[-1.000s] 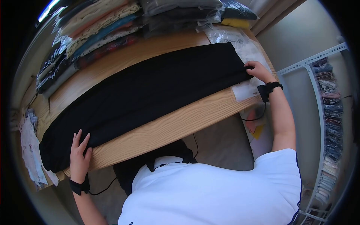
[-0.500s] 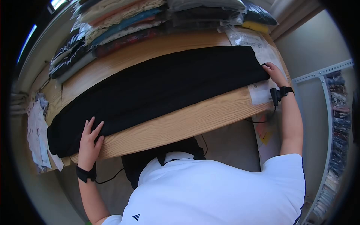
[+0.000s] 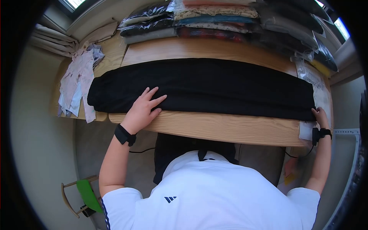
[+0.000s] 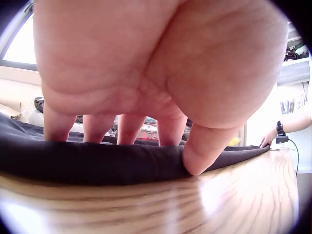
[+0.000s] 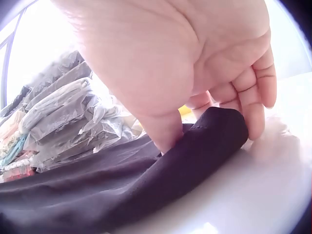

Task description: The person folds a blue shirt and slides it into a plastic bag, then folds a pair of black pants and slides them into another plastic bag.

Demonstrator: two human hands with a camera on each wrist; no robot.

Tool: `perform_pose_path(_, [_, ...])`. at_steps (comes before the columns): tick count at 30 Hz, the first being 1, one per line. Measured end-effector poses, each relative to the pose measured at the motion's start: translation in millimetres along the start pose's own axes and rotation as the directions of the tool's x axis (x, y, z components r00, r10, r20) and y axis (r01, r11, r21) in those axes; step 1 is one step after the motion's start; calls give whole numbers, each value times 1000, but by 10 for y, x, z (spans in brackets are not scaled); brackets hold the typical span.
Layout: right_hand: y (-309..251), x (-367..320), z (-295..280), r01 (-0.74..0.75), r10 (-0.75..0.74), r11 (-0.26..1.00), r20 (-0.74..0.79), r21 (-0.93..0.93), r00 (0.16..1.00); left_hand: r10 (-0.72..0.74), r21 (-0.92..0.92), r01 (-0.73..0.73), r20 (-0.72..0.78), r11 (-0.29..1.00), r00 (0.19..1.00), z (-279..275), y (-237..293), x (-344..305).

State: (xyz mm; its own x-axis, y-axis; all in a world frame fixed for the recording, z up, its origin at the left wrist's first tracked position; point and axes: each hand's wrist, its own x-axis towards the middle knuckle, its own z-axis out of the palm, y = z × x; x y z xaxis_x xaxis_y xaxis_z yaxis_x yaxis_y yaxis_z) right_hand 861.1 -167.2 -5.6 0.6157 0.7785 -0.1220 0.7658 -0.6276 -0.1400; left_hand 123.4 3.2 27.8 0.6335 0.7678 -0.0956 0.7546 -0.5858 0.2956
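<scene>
Long black trousers [image 3: 207, 86], folded into a narrow strip, lie along the near side of the wooden table. My left hand [image 3: 142, 109] rests on their near edge toward the left end, fingers spread; in the left wrist view its fingertips press the cloth and the thumb [image 4: 197, 158] sits at the edge by the wood. At the far right end my right hand [image 3: 321, 116] pinches the near corner of the hem. The right wrist view shows that hem [image 5: 217, 126] between thumb and fingers, with the other fingers loosely bent behind it.
Bagged folded clothes [image 3: 214, 21] are stacked along the table's back. A pale patterned garment [image 3: 78, 78] hangs over the left end. Clear plastic bags [image 3: 322, 90] lie under the trousers' right end. The table's front edge [image 3: 207, 130] is close to my body. A green chair [image 3: 89, 194] stands at lower left.
The head view has swung round, so the table now lies nearly level across it. My left hand still rests on the cloth, and my right hand keeps its pinch on the hem corner.
</scene>
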Motion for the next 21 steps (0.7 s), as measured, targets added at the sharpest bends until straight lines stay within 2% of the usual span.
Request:
perform_pose_path(2, [3,-40,19,97,-92,994,-93,48,991,-39,13,39,11,999,999,-24,37,1])
perform_pose_path(6, [-73,-92,-30,237,-222,967,-152,93,963,-24,19,24,-42,1000,999,2,50,4])
perform_pose_path(8, [-56,-71,-18,269,-228,915,-165,299,960,-52,-27,52,-8,998,999,-7,69,13])
perform_pose_path(10, [-138,-174,-73,182,-113,889,-186,419,976,-64,-39,63,-7,997,998,-7,78,13])
perform_pose_path(12, [-104,-159,-77,154,-94,891,-158,428,983,-53,-1,53,-44,999,998,35,52,15])
perform_pose_path(16, [-174,-119,-60,138,-116,948,-94,288,989,-70,-4,70,-46,998,996,40,75,15])
perform_pose_path(21, [-238,-67,-93,103,-102,971,-14,218,995,-77,-13,77,-28,997,997,12,106,20])
